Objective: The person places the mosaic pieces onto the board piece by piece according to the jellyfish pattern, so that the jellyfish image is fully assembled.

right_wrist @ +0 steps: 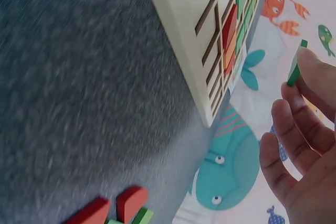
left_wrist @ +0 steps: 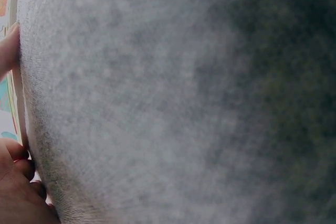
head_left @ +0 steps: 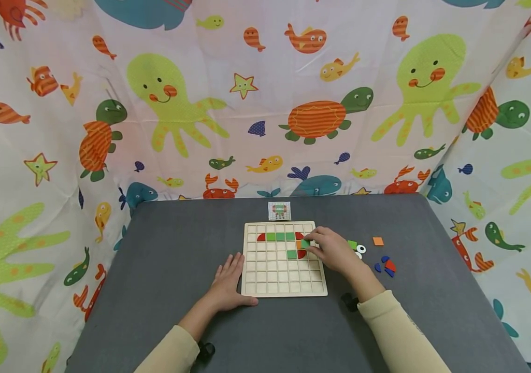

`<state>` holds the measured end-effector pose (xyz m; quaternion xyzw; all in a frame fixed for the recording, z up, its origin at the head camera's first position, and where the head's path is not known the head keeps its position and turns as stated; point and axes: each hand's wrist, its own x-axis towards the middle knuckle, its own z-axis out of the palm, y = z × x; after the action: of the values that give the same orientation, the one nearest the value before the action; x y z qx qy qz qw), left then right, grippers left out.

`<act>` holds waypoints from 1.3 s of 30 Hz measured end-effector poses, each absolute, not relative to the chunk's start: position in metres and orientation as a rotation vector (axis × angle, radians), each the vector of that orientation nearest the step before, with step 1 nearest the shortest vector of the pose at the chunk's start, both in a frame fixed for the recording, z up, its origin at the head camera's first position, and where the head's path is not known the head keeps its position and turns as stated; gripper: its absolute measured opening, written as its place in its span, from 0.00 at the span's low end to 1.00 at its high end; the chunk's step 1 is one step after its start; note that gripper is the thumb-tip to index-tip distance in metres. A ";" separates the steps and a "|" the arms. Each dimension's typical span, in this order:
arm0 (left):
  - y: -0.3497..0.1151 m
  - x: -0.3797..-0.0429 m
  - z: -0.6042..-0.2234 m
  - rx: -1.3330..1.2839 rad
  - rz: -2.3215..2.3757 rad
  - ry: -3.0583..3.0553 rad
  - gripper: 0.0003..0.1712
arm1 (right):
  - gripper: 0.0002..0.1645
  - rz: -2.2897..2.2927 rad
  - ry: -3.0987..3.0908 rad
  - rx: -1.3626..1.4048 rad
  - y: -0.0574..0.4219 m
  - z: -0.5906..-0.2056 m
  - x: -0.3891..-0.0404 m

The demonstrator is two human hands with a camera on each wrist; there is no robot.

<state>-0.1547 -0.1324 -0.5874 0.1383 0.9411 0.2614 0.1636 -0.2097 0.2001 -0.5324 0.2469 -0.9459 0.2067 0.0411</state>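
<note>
A pale wooden grid board (head_left: pixel 276 274) lies on the grey table. Along its left edge rests my left hand (head_left: pixel 228 285), fingers straight and thumb by the near corner; the left wrist view catches only its fingers (left_wrist: pixel 9 51) at the edge. My right hand (head_left: pixel 335 251) pinches a green square tile (right_wrist: pixel 295 69) between thumb and fingers over the board's upper right. In the upper cells sit a row of green squares (head_left: pixel 281 237) with a rounded red piece (head_left: pixel 261 238) at its left end. Lower right of that row are another green square (head_left: pixel 291 254) and a red piece (head_left: pixel 301 255).
Behind the board lies a small picture card (head_left: pixel 279 211). To the right are loose pieces: an orange square (head_left: pixel 378 241), white rings (head_left: pixel 361 249), a green piece (head_left: pixel 352 244), and red (head_left: pixel 390 266) and blue pieces (head_left: pixel 377 268). A patterned sea-animal curtain (head_left: pixel 246 171) hangs behind the table.
</note>
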 end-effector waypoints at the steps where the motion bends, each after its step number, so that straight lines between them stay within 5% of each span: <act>1: -0.132 -0.155 -0.588 0.393 0.743 2.683 0.76 | 0.16 0.634 -2.897 0.757 0.198 -0.534 -0.210; 39: -0.132 -0.155 -0.595 0.387 0.794 2.673 0.76 | 0.15 0.459 -2.977 0.874 0.142 -0.557 -0.219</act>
<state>-0.1551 -0.1317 -0.5945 0.1357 0.9369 0.2782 0.1627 -0.2193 0.1420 -0.5567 0.2787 -0.9492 0.1463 0.0024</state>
